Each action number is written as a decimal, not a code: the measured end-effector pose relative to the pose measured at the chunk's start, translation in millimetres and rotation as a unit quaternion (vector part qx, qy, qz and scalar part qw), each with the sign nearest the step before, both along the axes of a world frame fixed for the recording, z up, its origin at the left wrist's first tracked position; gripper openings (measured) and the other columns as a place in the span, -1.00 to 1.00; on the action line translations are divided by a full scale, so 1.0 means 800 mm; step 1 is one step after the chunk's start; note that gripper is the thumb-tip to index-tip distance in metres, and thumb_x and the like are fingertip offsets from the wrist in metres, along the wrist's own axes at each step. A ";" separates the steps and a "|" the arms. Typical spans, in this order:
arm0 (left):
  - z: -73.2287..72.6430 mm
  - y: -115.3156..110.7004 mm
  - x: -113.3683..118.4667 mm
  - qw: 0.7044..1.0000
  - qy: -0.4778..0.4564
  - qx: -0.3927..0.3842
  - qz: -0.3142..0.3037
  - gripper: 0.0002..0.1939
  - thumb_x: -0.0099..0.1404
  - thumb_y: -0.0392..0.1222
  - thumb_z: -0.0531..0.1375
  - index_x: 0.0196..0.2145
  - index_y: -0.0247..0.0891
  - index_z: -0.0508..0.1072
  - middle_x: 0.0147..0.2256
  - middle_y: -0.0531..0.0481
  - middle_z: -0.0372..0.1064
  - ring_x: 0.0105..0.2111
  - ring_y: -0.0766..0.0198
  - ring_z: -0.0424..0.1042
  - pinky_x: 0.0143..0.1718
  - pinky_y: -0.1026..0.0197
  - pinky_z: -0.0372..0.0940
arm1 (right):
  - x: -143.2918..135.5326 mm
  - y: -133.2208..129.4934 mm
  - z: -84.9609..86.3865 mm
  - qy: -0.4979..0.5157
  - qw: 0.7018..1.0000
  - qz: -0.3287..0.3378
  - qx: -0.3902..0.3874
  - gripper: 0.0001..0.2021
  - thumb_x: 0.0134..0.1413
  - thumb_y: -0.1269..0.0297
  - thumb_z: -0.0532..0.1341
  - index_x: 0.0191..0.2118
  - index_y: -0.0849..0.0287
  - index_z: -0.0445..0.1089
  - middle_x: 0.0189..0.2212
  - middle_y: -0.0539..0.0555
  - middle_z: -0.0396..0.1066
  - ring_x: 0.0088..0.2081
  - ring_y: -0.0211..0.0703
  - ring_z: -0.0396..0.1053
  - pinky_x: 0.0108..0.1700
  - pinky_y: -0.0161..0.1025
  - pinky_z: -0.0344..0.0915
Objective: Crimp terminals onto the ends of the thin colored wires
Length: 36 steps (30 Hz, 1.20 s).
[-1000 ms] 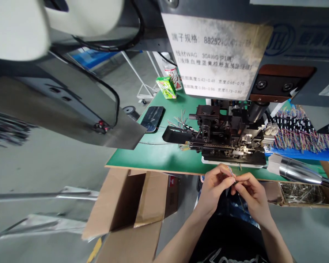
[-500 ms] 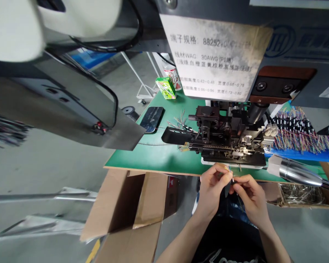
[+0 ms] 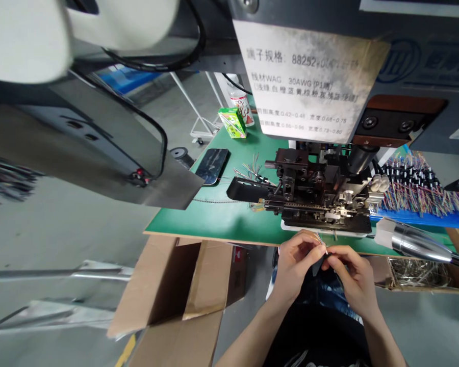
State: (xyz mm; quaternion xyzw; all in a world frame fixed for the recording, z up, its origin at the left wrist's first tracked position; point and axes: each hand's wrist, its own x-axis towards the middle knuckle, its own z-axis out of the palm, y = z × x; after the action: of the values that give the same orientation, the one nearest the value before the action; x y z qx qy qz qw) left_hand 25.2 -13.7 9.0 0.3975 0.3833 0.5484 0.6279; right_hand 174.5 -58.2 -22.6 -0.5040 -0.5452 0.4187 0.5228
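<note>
Catalogued from where I stand, all placed by the crimping press [image 3: 317, 191]: one wire bundle [image 3: 322, 241], thin multicoloured strands with a pale band and a dark sleeved portion, located just in front of the press, beyond the near edge of the green surface [image 3: 199, 221]. Two bare hands: the left hand [image 3: 296, 260], thumb and fingers pinched about the strands near the pale band; the right hand [image 3: 354, 275], fingertips closed on the dark portion, the two nearly touching. Handling, by judgement: very light, limp in the strands, firmer at the sleeve, smooth enough to slide under a slack pinch; fine tips apt to bend or splay, so best held at the sleeve, with strands steadied close behind their ends. Left of the press: loose wires [image 3: 252, 167] near it, a dark phone [image 3: 213, 167] farther off. Behind and left: a green box [image 3: 232, 122] beside a bottle [image 3: 243, 107]. Right of the press: many sleeved wire bundles [image 3: 421, 186] on a blue tray [image 3: 424, 219]. In front, left and lower: an open cardboard box [image 3: 210, 285]. In front, right: a metallic cylinder [image 3: 421, 243], purpose not plain.
</note>
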 end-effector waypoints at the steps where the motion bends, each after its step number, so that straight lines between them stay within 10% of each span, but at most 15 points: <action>1: 0.000 0.000 -0.001 1.000 0.000 0.003 0.000 -0.77 0.22 -0.09 0.52 -0.45 -0.23 0.62 -0.39 -0.02 0.48 -0.30 0.18 0.46 -0.22 0.18 0.37 | 0.001 0.001 0.001 -0.009 1.000 0.001 0.003 -0.83 0.48 0.14 0.30 -0.10 0.04 0.63 -0.42 0.00 0.65 -0.38 -0.12 0.59 -0.26 -0.28 0.45; 9: 0.006 0.010 -0.027 0.987 0.107 0.098 -0.065 -0.84 0.28 -0.18 0.44 -0.44 -0.23 0.62 -0.37 -0.06 0.51 -0.31 0.15 0.49 -0.23 0.19 0.39 | 0.016 0.004 0.020 -0.105 0.992 0.054 0.041 -0.78 0.52 0.16 0.22 -0.13 0.07 0.61 -0.48 0.00 0.52 -0.46 -0.15 0.44 -0.39 -0.27 0.30; 18: 0.034 0.023 -0.053 0.889 0.330 0.205 -0.241 -0.85 0.30 -0.40 0.29 -0.41 -0.25 0.60 -0.33 -0.01 0.55 -0.37 0.25 0.51 -0.25 0.26 0.36 | 0.036 0.008 0.046 -0.210 0.964 0.149 0.072 -0.77 0.48 0.40 0.19 -0.12 0.03 0.62 -0.38 0.02 0.58 -0.32 -0.08 0.44 -0.26 -0.23 0.30; 29: -0.003 0.005 0.011 0.967 0.083 0.232 0.067 -0.88 0.36 -0.37 0.36 -0.34 -0.21 0.60 -0.35 0.02 0.53 -0.30 0.28 0.55 -0.24 0.34 0.44 | -0.012 -0.001 -0.002 0.208 0.977 -0.014 -0.055 -0.84 0.34 0.10 0.44 -0.16 0.05 0.65 -0.47 -0.01 0.59 -0.48 -0.24 0.50 -0.37 -0.39 0.40; 36: -0.016 -0.008 0.027 0.980 -0.012 0.169 0.104 -0.92 0.39 -0.29 0.40 -0.31 -0.19 0.64 -0.32 0.02 0.50 -0.30 0.29 0.54 -0.25 0.34 0.44 | -0.024 -0.002 -0.008 0.270 0.958 -0.054 -0.084 -0.78 0.26 0.06 0.50 -0.23 0.10 0.63 -0.53 -0.02 0.53 -0.57 -0.34 0.27 -0.53 -0.47 0.13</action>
State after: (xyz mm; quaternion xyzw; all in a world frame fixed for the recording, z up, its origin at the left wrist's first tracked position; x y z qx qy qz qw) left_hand 46.9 -20.0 -4.0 0.4491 0.3169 0.6726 0.4954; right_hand 155.5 -59.6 -29.2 -0.4431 -0.3183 0.5549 0.6280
